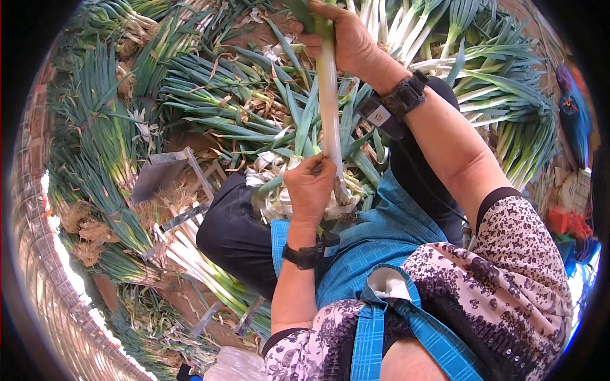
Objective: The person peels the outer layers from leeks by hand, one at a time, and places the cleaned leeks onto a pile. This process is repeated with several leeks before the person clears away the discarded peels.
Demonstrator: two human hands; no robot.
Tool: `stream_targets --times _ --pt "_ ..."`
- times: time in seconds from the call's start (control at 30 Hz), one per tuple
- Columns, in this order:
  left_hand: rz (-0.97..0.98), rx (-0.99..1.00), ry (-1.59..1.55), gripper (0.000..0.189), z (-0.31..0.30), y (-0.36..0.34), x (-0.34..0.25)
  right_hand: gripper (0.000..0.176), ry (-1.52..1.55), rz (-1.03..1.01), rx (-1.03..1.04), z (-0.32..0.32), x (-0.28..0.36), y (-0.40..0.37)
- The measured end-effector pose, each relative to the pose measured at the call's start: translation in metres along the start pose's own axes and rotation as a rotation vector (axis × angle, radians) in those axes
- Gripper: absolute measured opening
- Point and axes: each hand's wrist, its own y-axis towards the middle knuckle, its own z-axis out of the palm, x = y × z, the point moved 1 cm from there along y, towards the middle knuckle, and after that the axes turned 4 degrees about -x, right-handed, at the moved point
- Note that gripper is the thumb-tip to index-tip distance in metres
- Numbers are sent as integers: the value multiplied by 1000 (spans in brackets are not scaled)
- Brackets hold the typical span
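Note:
A long green onion (328,101) stands nearly upright over my lap, its white stalk hanging down to the root end (344,195). My right hand (346,39) is closed around its green upper part. Lower down, my left hand (310,184) is closed in a pinch at the left edge of the white stalk; whether it has hold of loose outer skin is too small to tell. Pale peelings (267,168) and loose green leaves lie just beyond my left hand.
Bundled green onions (95,108) lie at the left, with more bundles (502,89) at the right. A metal-framed stand (166,173) is beside my left knee. A woven wall (38,254) curves along the left edge. A blue bag (574,120) is far right.

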Motion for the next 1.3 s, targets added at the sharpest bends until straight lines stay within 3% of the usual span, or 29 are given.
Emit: stream_targets --times 0.07,0.13,0.2,0.23,0.27,0.33,0.4,0.47,0.5,0.53,0.6,0.63,0.73,0.8,0.87,0.93,0.97,1.0,1.07,1.1,1.13,1.17,1.2,1.23,1.27,1.3 --pt "-67 -55 -33 21 2 -1 7 21 27 19 -25 2 2 -3" --pt "-135 -106 -67 20 4 1 15 21 -9 -48 -200 -1 4 -3" --pt "-264 -229 -366 20 5 5 22 21 -28 -100 -220 -3 6 -2" --pt "-359 -198 -574 19 4 6 25 21 -45 -108 -269 -5 8 -3" --pt "-358 -198 -574 19 4 10 27 21 -61 -116 -319 -6 9 -3" --pt "-714 -398 -1199 15 7 18 28 22 -100 -181 -420 -3 15 -2" --pt "-653 -319 -1367 12 1 18 46 22 -142 -248 -519 -5 20 -1" --pt "-359 -155 -770 10 -4 18 48 22 3 -162 -532 -13 19 1" --pt "-129 -135 -201 15 -5 14 23 22 4 -159 -531 -13 19 2" --pt "-129 -137 -198 15 -7 13 24 22 -82 -188 -631 -15 20 3" --pt "349 1 598 25 -8 9 22 22 -167 -217 -735 -19 23 4" --pt "344 50 717 25 -11 6 22 22 -214 -271 -768 -20 26 4" --pt "458 171 690 14 -33 -10 36 21 -277 -327 -813 -27 41 10" --pt "502 154 648 8 -47 -29 41 21 -294 -368 -990 -48 55 24" --pt "364 134 607 7 -61 -51 42 22 -186 -421 -941 -69 58 30" --pt "325 174 595 7 -71 -71 34 23 -274 -277 -1042 -71 60 25" --pt "287 218 581 7 -76 -82 31 30 -184 -285 -807 -110 57 40" --pt "281 238 541 10 -79 -98 37 29 -83 -292 -845 -83 59 25" --pt "60 279 500 18 -98 -127 50 25 -121 -306 -840 -104 76 34" --pt "17 282 499 25 -105 -117 37 26 -48 -226 -740 -116 84 37" --pt "-37 287 497 36 -114 -105 13 26 -57 -227 -739 -118 82 35" --pt "-103 324 563 64 -119 -85 -9 26 21 -160 -708 -119 79 36" --pt "-199 324 198 76 -119 -59 -33 26 100 -101 -672 -117 79 37" --pt "-66 182 223 76 -124 -43 -20 29 177 -10 -573 -116 74 33" --pt "154 97 223 62 -117 -21 -26 32 171 -22 -570 -119 60 38" --pt "167 115 -37 57 -99 -1 -32 42 91 -74 -629 -90 51 23"
